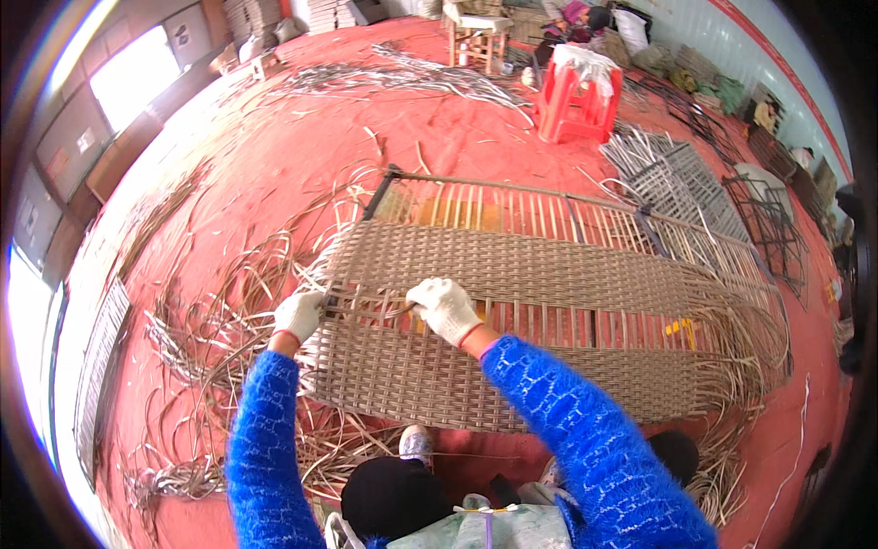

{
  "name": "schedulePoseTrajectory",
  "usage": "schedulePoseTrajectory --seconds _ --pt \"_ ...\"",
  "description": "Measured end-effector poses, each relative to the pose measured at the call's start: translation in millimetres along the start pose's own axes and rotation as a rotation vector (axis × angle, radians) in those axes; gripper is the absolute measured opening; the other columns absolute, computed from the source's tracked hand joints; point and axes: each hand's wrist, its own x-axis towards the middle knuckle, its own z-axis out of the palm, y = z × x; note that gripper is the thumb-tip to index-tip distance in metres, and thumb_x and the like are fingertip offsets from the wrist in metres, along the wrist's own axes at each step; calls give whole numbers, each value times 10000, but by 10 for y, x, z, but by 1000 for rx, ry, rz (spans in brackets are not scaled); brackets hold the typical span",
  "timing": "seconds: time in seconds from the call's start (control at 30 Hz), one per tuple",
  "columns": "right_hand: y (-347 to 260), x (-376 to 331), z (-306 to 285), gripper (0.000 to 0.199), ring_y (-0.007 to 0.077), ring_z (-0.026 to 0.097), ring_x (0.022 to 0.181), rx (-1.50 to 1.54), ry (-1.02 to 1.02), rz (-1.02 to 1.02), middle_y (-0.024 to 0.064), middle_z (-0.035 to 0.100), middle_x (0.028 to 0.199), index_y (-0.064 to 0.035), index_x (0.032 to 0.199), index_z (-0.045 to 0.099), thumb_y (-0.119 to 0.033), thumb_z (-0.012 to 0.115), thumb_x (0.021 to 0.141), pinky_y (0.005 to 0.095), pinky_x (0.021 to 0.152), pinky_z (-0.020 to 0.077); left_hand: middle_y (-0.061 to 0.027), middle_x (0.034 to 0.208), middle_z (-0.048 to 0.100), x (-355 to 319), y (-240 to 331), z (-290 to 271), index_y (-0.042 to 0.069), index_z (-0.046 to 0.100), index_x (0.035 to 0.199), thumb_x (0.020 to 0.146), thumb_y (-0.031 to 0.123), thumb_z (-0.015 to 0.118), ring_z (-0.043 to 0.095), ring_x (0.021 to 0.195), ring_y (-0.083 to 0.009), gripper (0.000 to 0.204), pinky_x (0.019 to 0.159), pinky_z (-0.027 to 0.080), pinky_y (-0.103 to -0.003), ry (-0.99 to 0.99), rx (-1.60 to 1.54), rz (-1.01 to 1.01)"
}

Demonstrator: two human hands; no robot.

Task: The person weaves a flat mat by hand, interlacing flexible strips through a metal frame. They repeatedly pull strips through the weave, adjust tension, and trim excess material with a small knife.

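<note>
Beneath everything we see the red floor [238, 169], running back to the walls at its far and left edges. Over its middle, just in front of our knees, lies the woven panel [498, 265], a long frame strung with thin bars; whether it rests on the floor itself or on some low support, we cannot tell. Two bands of brown weave cross it, one toward its far edge and one along its near edge, with bare bars showing between them. We judge it broad and awkward more than heavy, stiff along the frame rails but springy in the weave, so we would lift it by the corners or rails and never by the thin bars. Loose strands [736, 343] hang thickly at its right edge, and more tangle across the floor on its left. Nearer the floor's far edge stands a red stool [576, 101]. Our left hand [300, 317], gloved, has its fingers curled at the panel's left edge; around what, we cannot tell. Our right hand [445, 309] pinches a flat strand [400, 312] above the weave; it looks light, bendy and slightly slick, best gripped close to the weave, without kinking it.
</note>
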Motion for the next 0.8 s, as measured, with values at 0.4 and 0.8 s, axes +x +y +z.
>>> schedulePoseTrajectory --seconds 0.4,0.8 --pt "-72 -113 -144 210 221 575 873 -314 -128 -339 38 595 911 -116 1013 634 -147 500 854 348 767 451 -116 893 669 16 -2 19 181 666 949 835 199 537 636 870 -338 173 737 495 -454 -36 19 -18" --pt "-201 282 362 207 264 622 700 -647 -612 -293 99 659 724 -101 745 724 -204 547 774 387 629 472 -144 912 676 81 -108 78 135 703 999 826 194 559 649 812 -320 232 713 501 -406 -93 -374 152"
